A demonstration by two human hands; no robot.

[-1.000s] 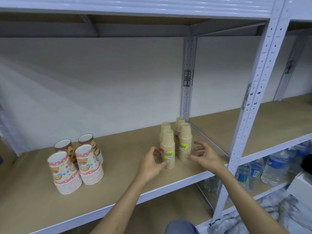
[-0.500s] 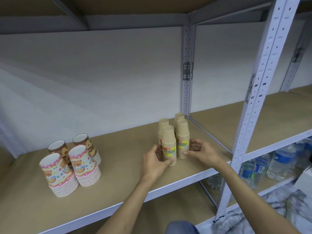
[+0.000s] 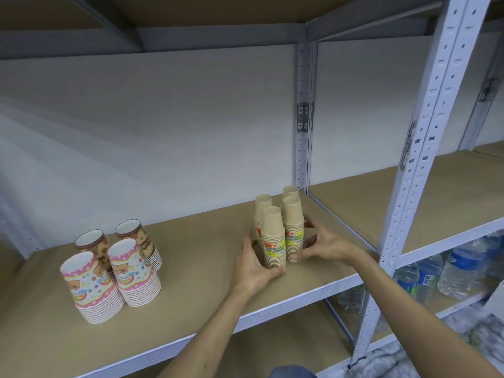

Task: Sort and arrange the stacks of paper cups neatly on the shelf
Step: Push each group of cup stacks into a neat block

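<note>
Several upside-down stacks of plain brown paper cups (image 3: 274, 236) with yellow labels stand tightly grouped on the brown shelf board (image 3: 196, 257). My left hand (image 3: 255, 264) cups the group from the left, its thumb against the base of the front stack. My right hand (image 3: 320, 242) presses on the group from the right, fingers on the right front stack. Further left stand two pink patterned cup stacks (image 3: 133, 271) with two brown bear-print stacks (image 3: 136, 237) behind them.
A grey perforated upright (image 3: 425, 148) rises just right of my right arm, and another post (image 3: 302, 118) stands at the back. Water bottles (image 3: 458, 271) lie on the lower shelf to the right. The neighbouring bay's board (image 3: 409, 197) continues rightward.
Both hands have closed in from either side onto the brown cup stacks, and the stacks now stand closer together. The view has dropped slightly.
</note>
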